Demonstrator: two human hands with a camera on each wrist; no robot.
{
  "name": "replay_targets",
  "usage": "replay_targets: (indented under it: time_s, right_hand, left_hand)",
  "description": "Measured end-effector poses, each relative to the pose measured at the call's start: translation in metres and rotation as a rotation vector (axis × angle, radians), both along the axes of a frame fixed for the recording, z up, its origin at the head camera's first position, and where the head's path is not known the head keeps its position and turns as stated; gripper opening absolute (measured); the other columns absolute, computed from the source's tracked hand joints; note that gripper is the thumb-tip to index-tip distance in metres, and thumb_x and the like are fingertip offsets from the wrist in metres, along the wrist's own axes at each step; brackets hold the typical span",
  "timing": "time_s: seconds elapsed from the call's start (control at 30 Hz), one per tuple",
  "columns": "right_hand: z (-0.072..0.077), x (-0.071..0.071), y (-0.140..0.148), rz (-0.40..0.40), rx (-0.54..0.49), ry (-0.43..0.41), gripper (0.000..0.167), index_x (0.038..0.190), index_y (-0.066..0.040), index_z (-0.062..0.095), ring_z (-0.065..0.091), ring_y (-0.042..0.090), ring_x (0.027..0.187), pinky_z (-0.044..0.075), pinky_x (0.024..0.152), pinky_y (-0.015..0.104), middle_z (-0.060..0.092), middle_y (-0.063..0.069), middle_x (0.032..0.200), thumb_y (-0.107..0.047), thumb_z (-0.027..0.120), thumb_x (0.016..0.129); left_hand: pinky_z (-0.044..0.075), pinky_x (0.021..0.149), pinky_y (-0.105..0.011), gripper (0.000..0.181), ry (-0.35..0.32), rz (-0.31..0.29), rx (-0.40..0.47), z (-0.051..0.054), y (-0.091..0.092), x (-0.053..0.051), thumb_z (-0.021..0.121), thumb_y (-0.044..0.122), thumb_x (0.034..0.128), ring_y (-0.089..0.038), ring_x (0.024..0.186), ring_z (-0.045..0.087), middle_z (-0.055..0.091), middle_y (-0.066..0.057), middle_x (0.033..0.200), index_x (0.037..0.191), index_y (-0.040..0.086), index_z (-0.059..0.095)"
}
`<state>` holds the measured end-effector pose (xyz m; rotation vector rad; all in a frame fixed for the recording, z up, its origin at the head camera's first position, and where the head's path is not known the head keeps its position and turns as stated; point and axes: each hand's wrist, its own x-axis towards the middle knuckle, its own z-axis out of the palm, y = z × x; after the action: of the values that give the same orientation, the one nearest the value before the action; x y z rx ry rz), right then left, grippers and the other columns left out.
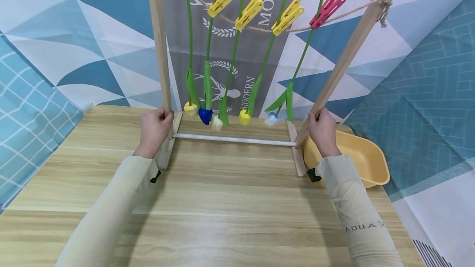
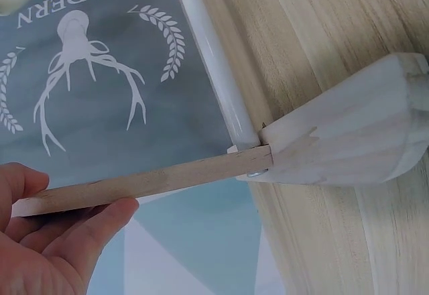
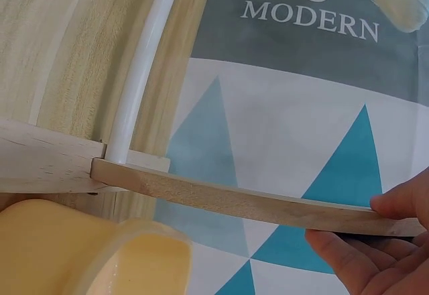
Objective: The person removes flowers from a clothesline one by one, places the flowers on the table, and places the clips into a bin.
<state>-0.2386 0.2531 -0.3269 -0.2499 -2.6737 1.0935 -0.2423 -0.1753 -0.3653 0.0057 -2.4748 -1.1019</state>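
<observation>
A wooden rack stands at the far side of the table, its two posts joined low down by a white rod (image 1: 233,139). My left hand (image 1: 155,129) grips the left post (image 1: 160,44), thumb and fingers on either side of it in the left wrist view. On the other side my right hand (image 1: 323,129) holds the right post (image 1: 346,59) the same way. Between the posts a twine line (image 1: 259,30) carries yellow clothespins (image 1: 249,11) and red clothespins (image 1: 328,9). Artificial tulips hang upside down from them, among them a blue tulip (image 1: 205,115) and a yellow tulip (image 1: 245,117).
A yellow plastic basin (image 1: 365,158) stands right of the rack, close to the right post and forearm. Patterned cloth (image 1: 111,32) covers the wall just behind. The wooden table (image 1: 222,209) extends toward me.
</observation>
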Motion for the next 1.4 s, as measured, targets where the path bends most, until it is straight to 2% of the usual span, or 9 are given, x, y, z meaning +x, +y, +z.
replay_targets:
  time_s: [0.8, 1.0, 1.2, 1.4]
  right_hand:
    - [-0.002, 0.005, -0.001, -0.006, 0.026, -0.003, 0.039, 0.126, 0.007, 0.042, 0.059, 0.042, 0.105, 0.053, 0.081, 0.05, 0.054, 0.03, 0.118, -0.021, 0.041, 0.1]
    - [-0.002, 0.007, -0.001, -0.01, 0.011, 0.0, 0.038, 0.126, 0.007, 0.042, 0.06, 0.041, 0.105, 0.053, 0.081, 0.05, 0.054, 0.03, 0.117, -0.021, 0.041, 0.099]
    - [-0.004, 0.008, 0.001, -0.004, 0.018, 0.025, 0.038, 0.125, 0.007, 0.043, 0.06, 0.041, 0.103, 0.053, 0.081, 0.05, 0.055, 0.03, 0.116, -0.02, 0.042, 0.099]
    - [-0.005, 0.009, 0.0, 0.004, 0.012, 0.044, 0.039, 0.126, 0.007, 0.042, 0.06, 0.041, 0.103, 0.053, 0.081, 0.05, 0.055, 0.03, 0.116, -0.021, 0.042, 0.099]
  left_hand:
    - [0.032, 0.039, -0.021, 0.033, -0.001, 0.008, 0.001, -0.002, -0.002, 0.006, 0.05, 0.018, 0.0945, -0.008, 0.044, 0.04, 0.055, -0.013, 0.058, 0.069, 0.001, 0.061]
    - [0.033, 0.04, -0.02, 0.032, 0.007, 0.004, 0.023, -0.003, -0.001, 0.008, 0.051, 0.018, 0.0939, -0.005, 0.045, 0.041, 0.06, -0.015, 0.063, 0.07, 0.0, 0.062]
    - [0.033, 0.04, -0.019, 0.032, 0.015, 0.004, 0.025, -0.004, -0.001, 0.009, 0.051, 0.017, 0.0934, -0.006, 0.045, 0.041, 0.061, -0.016, 0.064, 0.069, -0.001, 0.061]
    - [0.035, 0.041, -0.019, 0.03, 0.007, 0.012, 0.036, -0.003, -0.001, 0.011, 0.052, 0.018, 0.0935, -0.008, 0.048, 0.044, 0.065, -0.019, 0.071, 0.071, 0.0, 0.063]
